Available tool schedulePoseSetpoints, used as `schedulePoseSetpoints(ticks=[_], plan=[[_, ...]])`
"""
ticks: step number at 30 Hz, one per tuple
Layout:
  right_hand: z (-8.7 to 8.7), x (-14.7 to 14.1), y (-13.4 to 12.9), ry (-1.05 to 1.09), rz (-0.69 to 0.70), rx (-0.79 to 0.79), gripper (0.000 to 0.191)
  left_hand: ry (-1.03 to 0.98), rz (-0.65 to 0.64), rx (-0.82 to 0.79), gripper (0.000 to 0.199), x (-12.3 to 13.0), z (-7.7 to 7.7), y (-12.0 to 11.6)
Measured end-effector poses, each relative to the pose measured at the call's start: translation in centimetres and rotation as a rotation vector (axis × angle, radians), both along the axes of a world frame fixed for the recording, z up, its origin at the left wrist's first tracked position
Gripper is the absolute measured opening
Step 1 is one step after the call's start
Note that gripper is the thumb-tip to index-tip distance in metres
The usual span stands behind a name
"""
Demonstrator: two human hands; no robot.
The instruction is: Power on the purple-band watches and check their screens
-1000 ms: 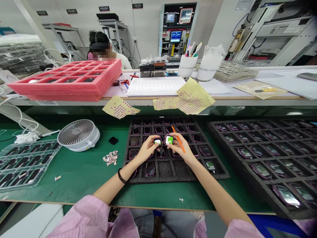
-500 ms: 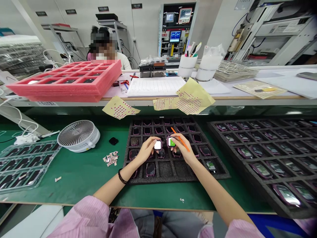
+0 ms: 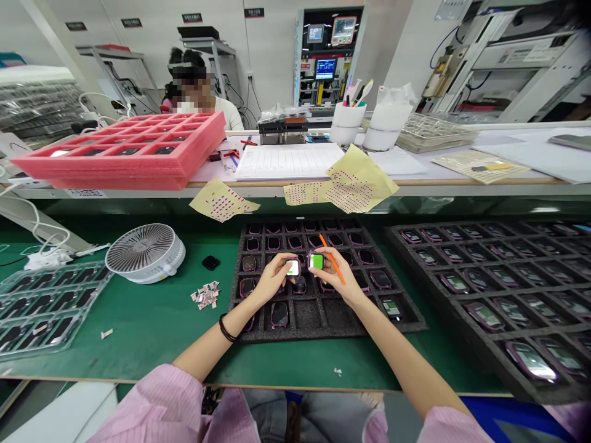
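Observation:
My left hand [image 3: 272,277] holds a small pink-rimmed smartwatch body [image 3: 292,267] with a lit white and green screen. My right hand [image 3: 336,278] grips a second pink-rimmed smartwatch body [image 3: 316,261] with a green screen, and an orange stylus [image 3: 333,267] runs out past its fingers. The two watch bodies are close together but apart, above a black foam tray [image 3: 240,329]. Several more watch bodies sit in its cells, and my hands hide the cells beneath them.
A second black foam tray [image 3: 480,301] full of watch bodies lies to the right. On the green mat [image 3: 152,332] are a white fan [image 3: 144,252], a black watch part [image 3: 210,263], scraps [image 3: 206,295] and a clear plastic tray [image 3: 46,311]. A co-worker [image 3: 203,98] sits beyond the shelf.
The left watch screen has gone from white back to white and green since half a second ago. The stylus has tilted more steeply, and both hands have shifted slightly.

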State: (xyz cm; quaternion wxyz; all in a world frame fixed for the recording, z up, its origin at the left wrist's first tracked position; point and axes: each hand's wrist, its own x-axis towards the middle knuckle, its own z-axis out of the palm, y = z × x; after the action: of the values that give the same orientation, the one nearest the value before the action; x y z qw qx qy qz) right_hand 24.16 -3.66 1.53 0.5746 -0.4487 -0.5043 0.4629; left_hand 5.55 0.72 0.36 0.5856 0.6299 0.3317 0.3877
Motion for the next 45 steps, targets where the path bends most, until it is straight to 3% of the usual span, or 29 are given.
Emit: schedulePoseSetpoints(ticks=[7, 12, 18, 24, 34, 42, 45], plan=[[-0.02, 0.07, -0.04, 0.017, -0.013, -0.020, 0.037, 0.003, -0.027, -0.003, 0.036, 0.28, 0.30, -0.25], [0.20, 0.14, -0.12, 0.038, -0.056, -0.043, 0.037, 0.025, -0.088, 0.047, 0.045, 0.33, 0.06, -0.50], [0.52, 0.08, -0.23, 0.012, -0.168, -0.077, 0.031, 0.010, -0.039, 0.007, 0.041, 0.36, 0.27, -0.51], [0.47, 0.09, -0.19, 0.006, -0.169, -0.072, 0.031, 0.033, 0.001, -0.039, 0.040, 0.25, 0.38, -0.28], [0.39, 0.18, -0.24, 0.050, -0.149, -0.087, 0.031, -0.056, -0.166, 0.004, 0.055, 0.15, -0.08, -0.43], [0.67, 0.04, -0.35, 0.054, -0.156, -0.101, 0.032, -0.036, -0.058, 0.039, 0.048, 0.18, -0.29, -0.30], [0.62, 0.15, -0.37, 0.059, -0.153, -0.095, 0.028, -0.059, -0.082, 0.021, 0.048, 0.17, -0.25, -0.16]])
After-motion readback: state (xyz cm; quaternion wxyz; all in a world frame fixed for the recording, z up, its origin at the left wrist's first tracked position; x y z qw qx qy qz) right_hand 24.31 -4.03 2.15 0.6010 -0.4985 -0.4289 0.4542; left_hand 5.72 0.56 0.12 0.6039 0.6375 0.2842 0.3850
